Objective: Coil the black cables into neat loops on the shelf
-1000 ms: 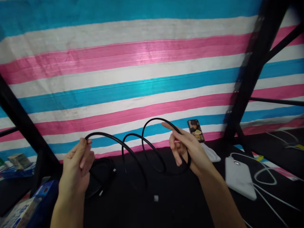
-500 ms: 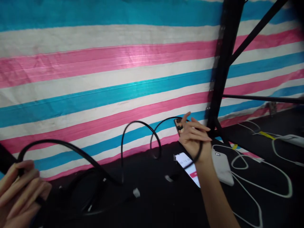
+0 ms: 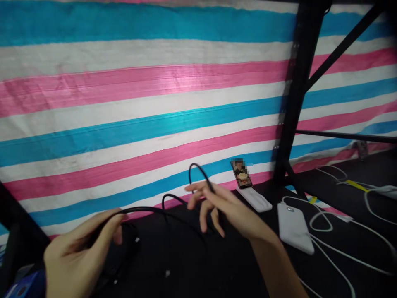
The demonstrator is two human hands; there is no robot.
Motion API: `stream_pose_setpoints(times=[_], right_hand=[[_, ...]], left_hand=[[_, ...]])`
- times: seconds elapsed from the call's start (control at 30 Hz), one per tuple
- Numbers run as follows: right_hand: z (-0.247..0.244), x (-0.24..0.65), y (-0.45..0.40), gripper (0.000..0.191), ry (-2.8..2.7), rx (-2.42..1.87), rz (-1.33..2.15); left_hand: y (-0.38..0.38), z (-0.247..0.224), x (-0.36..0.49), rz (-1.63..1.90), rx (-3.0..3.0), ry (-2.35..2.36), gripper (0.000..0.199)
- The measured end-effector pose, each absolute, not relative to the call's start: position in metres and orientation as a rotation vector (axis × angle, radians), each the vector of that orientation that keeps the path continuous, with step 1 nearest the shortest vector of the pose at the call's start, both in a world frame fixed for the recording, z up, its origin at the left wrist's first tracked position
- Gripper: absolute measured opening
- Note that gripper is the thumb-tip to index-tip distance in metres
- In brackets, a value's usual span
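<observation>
A thin black cable (image 3: 155, 209) runs in loops between my hands above the black surface. My left hand (image 3: 80, 244), at the lower left, is closed around it, with thumb and fingers together at the cable's bend. At the centre, my right hand (image 3: 226, 207) has loosely curled, slightly spread fingers. A raised loop of the cable enters this hand by the index finger. The exact hold is blurred and partly hidden. More dark cable with small white tags (image 3: 137, 240) lies just beyond the left hand.
A phone (image 3: 242, 174) leans upright behind a white block (image 3: 254, 199). To the right lie a white power bank (image 3: 294, 227) and looping white cables (image 3: 341, 244). A black metal post (image 3: 293, 103) stands before the striped sheet (image 3: 155, 99). Something blue (image 3: 26, 285) is at lower left.
My left hand has moved right and inward. My right hand has moved left, away from the phone, bringing the hands closer together. The lit timer phone is no longer visible.
</observation>
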State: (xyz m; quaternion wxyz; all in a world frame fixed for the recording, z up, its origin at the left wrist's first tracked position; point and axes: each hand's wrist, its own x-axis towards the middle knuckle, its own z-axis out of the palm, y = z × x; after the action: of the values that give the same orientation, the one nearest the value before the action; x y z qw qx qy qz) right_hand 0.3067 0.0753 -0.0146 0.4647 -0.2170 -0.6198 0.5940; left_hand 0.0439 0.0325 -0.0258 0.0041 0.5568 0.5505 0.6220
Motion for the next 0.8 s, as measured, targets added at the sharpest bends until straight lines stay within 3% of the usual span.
stream_pose_setpoints(times=[0.2,0.3,0.43,0.63,0.8], right_hand=[[-0.021,0.267,0.061,0.032,-1.817,-0.598,1.176],[-0.026,0.260,0.061,0.023,-1.847,-0.679,1.200],[-0.026,0.261,0.069,0.030,-1.733,-0.602,1.232],[-0.022,0.276,0.070,0.026,-1.641,-0.502,1.220],[-0.026,0.289,0.070,0.027,-1.480,-0.458,1.111]], left_hand=[[0.034,-0.029,0.081,1.816,2.029,1.771,0.019],[0.029,-0.030,0.088,1.908,1.964,1.795,0.014],[0.030,-0.027,0.089,1.998,2.110,1.641,0.009],[0.059,-0.030,0.075,1.784,2.068,1.583,0.069],[0.081,-0.039,0.076,1.492,1.885,1.367,0.042]])
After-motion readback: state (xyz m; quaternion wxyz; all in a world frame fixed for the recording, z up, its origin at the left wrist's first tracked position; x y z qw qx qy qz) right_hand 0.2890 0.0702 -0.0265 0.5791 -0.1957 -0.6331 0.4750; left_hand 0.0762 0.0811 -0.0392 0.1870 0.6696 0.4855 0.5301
